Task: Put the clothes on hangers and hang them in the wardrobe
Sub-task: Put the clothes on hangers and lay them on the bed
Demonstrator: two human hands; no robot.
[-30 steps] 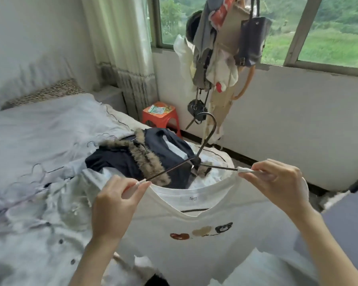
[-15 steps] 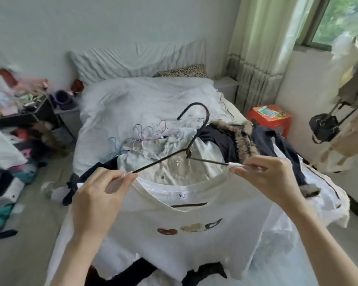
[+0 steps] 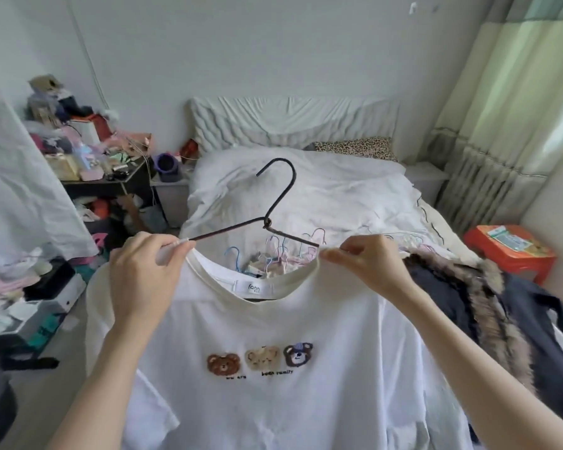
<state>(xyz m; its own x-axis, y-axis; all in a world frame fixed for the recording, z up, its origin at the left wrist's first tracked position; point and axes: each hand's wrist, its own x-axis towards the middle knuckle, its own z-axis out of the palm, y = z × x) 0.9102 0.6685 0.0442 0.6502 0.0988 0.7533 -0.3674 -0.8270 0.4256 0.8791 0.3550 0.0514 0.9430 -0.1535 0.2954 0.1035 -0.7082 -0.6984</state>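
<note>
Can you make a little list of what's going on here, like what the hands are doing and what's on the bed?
Left hand: pinches the shirt's shoulder at the hanger's end
Right hand: pinches the collar at the other side
Shirt: white T-shirt with three bear faces, held up
Hanger: dark, arms inside the neck hole, hook sticking up
Bed: white, holds pastel hangers and a dark fur-trimmed coat
Stool: orange, beside the bed

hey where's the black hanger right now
In the head view the black hanger is centre frame, inside the neck of the white T-shirt, held up over the bed between the left hand and right hand.
</note>
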